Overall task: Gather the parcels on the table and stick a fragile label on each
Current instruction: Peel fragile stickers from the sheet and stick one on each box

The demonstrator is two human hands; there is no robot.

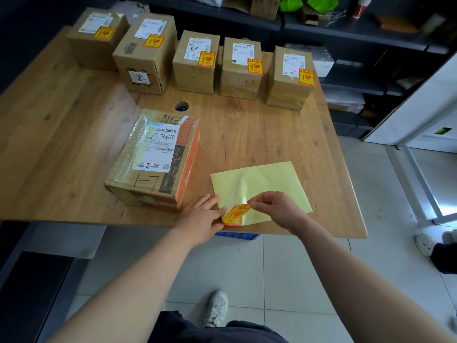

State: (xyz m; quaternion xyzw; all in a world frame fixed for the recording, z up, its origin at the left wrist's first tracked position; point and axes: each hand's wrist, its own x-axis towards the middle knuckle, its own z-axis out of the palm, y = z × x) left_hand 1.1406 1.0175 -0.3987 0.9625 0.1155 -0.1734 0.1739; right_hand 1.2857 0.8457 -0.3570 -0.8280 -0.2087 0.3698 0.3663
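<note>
A pale yellow backing sheet point(262, 186) lies near the table's front edge. My left hand point(201, 220) presses flat on its left corner with straight fingers. My right hand point(274, 206) pinches the top of a red and yellow fragile label point(235, 215) that is partly lifted off the sheet. A taped cardboard parcel point(154, 157) with a white shipping label sits just left of the sheet and carries no fragile label. Several parcels stand in a row at the back, such as the rightmost one point(289, 80), each with a fragile label on top.
The wooden table point(259, 129) has a round cable hole point(181, 105) behind the near parcel. Dark shelving point(371, 38) with boxes and bags runs behind and to the right. A blue crate point(236, 235) peeks out under the front edge. Another person's shoe point(425, 243) is at right.
</note>
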